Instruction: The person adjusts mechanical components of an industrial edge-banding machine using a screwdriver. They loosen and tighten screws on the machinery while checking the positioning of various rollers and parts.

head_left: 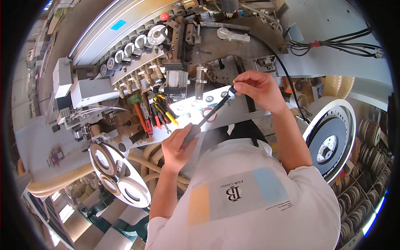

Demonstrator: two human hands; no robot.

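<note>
My left hand (176, 148) is closed around the thick dark handle of a long screwdriver-like tool (211, 113). Its shaft slants up and to the right, over the edge of the machine's pale ledge. At the upper end, my right hand (260, 89) pinches the tip between thumb and fingers; whether a separate small piece sits there I cannot make out. Beyond the shaft, several dark round fittings (209, 99) line the ledge. To the left of the shaft lie yellow-and-black pliers (168, 113), red-handled tools (148, 121) and a hammer with a green head (134, 98).
A machine with a row of rollers (129, 49) and brass fittings (146, 73) stands ahead. On the right is a large white-rimmed reel (351, 121); on the left, a white plate with round discs (143, 192). Ribbed hoses (66, 180) and a black cable (287, 75) run nearby.
</note>
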